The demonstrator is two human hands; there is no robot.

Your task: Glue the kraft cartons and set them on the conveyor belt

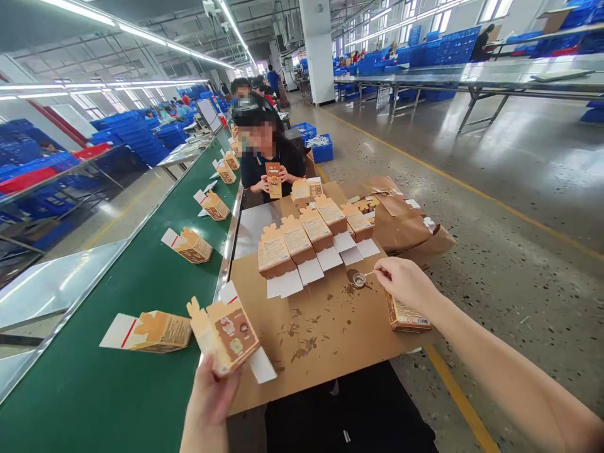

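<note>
My left hand (216, 391) is closed around the lower end of a brown and cream printed carton (231, 333), held tilted over the edge between belt and work table. The carton's white flaps stick out at its top and right side. Pinched in the fingers of my right hand (408, 282) is a thin pale stick (370, 273). Its tip reaches the small round dish (358, 279), whose contents I cannot make out. Dark wet-looking spots mark the cardboard sheet (330, 352) around the dish. Another carton (406, 314) lies just below my right hand.
Several cartons with white flaps (302, 242) lie in rows on the cardboard. Along the left runs a green conveyor belt (141, 384) carrying spaced cartons (163, 330). Across the table a co-worker (271, 148) holds a carton. Brown wrapping (406, 229) sits at the right.
</note>
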